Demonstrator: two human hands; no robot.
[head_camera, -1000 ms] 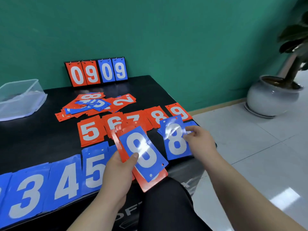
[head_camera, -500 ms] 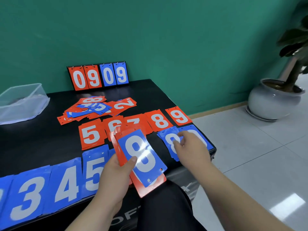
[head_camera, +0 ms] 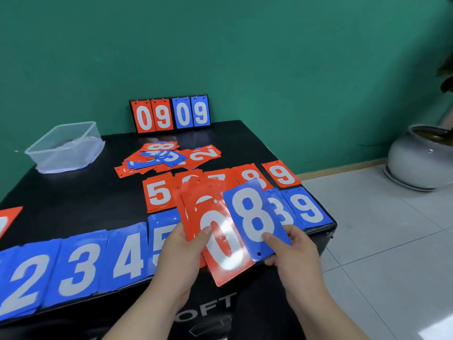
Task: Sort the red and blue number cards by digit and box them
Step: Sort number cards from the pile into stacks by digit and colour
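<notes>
Right hand [head_camera: 297, 251] now pinches a second blue 8 card [head_camera: 253, 214], drawn off the stack [head_camera: 193, 200] gripped by the left hand [head_camera: 181, 253], exposing a red 0 [head_camera: 220, 256]. Probable destination: the blue 8 pile [head_camera: 282, 214] on the table [head_camera: 73, 200].

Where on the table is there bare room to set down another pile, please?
Bare tabletop lies left of the red 5 pile, between the clear box and the blue row. A smaller patch sits behind the red 9, right of the heap. Front edge and middle are crowded.

Scoreboard [head_camera: 169, 114]: 0909; red card [head_camera: 220, 246] 0 & blue card [head_camera: 255, 217] 8; table front [head_camera: 208, 308] "OFT".
</notes>
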